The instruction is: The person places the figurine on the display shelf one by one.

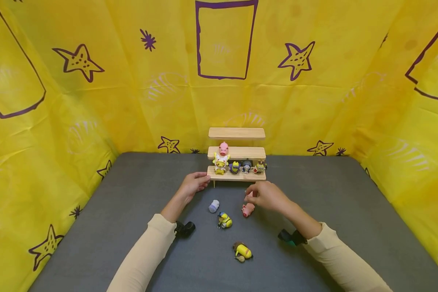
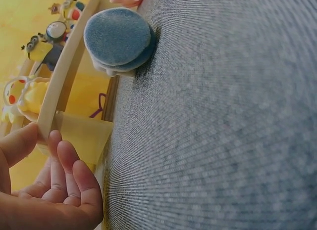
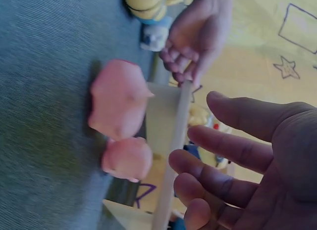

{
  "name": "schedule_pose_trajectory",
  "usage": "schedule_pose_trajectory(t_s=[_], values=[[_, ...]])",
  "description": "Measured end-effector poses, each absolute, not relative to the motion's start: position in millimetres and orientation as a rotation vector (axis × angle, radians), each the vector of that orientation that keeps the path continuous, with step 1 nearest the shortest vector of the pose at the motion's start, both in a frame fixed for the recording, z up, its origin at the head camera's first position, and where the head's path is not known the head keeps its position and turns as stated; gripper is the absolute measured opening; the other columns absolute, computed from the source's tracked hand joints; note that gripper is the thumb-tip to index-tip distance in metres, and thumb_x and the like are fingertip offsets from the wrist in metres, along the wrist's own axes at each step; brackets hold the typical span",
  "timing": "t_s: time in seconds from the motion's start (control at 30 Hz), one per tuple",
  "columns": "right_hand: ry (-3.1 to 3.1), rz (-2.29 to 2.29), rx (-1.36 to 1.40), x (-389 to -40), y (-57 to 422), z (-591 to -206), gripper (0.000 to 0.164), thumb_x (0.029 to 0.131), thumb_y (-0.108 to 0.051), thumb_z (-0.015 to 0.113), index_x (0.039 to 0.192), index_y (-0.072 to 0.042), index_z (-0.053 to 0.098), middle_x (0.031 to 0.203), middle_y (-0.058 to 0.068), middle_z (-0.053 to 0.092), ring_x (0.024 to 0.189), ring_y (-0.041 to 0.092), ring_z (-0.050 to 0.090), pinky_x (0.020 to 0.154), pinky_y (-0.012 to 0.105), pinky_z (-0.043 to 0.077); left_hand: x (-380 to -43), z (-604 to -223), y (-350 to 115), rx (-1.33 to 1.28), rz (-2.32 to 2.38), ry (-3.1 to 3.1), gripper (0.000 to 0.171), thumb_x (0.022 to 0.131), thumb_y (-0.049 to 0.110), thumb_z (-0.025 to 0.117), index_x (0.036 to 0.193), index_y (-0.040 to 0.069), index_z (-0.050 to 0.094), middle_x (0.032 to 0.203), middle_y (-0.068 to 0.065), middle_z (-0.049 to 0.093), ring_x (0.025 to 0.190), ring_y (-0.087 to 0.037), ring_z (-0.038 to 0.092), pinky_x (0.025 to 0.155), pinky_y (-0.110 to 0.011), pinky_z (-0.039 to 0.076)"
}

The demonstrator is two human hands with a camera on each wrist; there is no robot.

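Pinching the left end of the lowest tier of a wooden shelf (image 1: 248,153) with the left hand (image 1: 193,184), thumb above, forefinger below. Reaching near the shelf's right end with the right hand (image 1: 270,196), close by a near pink pig (image 1: 248,209) and a far pink pig (image 1: 249,197). Looks bent over the far pig in head view, but in right wrist view shows thumb and fingers loosely apart, gripping nothing. Partly covered in head view, yet both plain in right wrist view: smooth, rounded pig bodies on the table (image 1: 204,259); cannot tell if touching. Clear in left wrist view, tiny in head view: fuzzy, flat, round blue end of a white-and-blue figure (image 1: 214,206), lying left of the pigs. Visible only in head view: capsule-shaped yellow figure with brown top (image 1: 243,250), lying nearest. Between these, a yellow figure with blue cap (image 1: 225,220). Lined up on the lowest tier, glossy small figures (image 1: 235,167). Pale, straight-grained wood, rounded corners; dark grey, finely ribbed table covering; creased yellow cloth backdrop (image 1: 124,61) behind.
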State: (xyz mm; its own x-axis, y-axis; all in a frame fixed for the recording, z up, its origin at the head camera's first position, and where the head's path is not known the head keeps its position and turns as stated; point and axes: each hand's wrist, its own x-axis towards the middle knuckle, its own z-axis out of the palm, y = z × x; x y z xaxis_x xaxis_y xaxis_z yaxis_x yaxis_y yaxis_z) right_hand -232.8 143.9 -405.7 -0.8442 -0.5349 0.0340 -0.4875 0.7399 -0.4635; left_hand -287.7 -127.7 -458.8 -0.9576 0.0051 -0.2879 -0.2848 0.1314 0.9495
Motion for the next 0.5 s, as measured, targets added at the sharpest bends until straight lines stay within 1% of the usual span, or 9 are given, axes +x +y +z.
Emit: schedule_pose_trajectory(t_s=[0.07, 0.23, 0.4, 0.5], values=[[2.841, -0.699, -0.836, -231, 144, -409, 0.017, 0.087, -0.021, 0.072, 0.097, -0.008, 0.075, 0.073, -0.002, 0.066, 0.063, 0.008, 0.051, 0.056, 0.023, 0.040, -288, -459, -128, -0.273, 1.925, 2.187, 0.040, 0.096, 0.018, 0.063, 0.130, -0.002, 0.057, 0.096, -0.005, 0.067, 0.079, -0.012, 0.061, 0.072, -0.023, 0.050], [2.871, -0.660, -0.829, -225, 144, -422, 0.017, 0.085, -0.019, 0.074, 0.097, -0.008, 0.075, 0.073, -0.002, 0.067, 0.066, 0.009, 0.053, 0.059, 0.026, 0.042, -288, -458, -127, -0.283, 1.928, 2.192, 0.039, 0.095, 0.018, 0.063, 0.129, -0.001, 0.058, 0.097, -0.005, 0.067, 0.079, -0.012, 0.061, 0.071, -0.023, 0.050], [2.930, -0.606, -0.841, -218, 142, -435, 0.012, 0.083, -0.018, 0.076, 0.092, -0.011, 0.073, 0.070, -0.004, 0.060, 0.066, 0.011, 0.050, 0.061, 0.028, 0.041, -288, -459, -127, -0.282, 1.928, 2.182, 0.039, 0.095, 0.018, 0.063, 0.129, -0.001, 0.058, 0.099, -0.006, 0.067, 0.080, -0.012, 0.062, 0.072, -0.023, 0.050], [2.962, -0.586, -0.802, -214, 141, -440, 0.013, 0.081, -0.020, 0.079, 0.089, -0.014, 0.071, 0.072, -0.003, 0.057, 0.068, 0.012, 0.049, 0.062, 0.029, 0.041, -287, -460, -128, -0.281, 1.921, 2.182, 0.040, 0.096, 0.018, 0.063, 0.130, -0.002, 0.057, 0.102, -0.008, 0.068, 0.081, -0.013, 0.062, 0.074, -0.024, 0.051]])
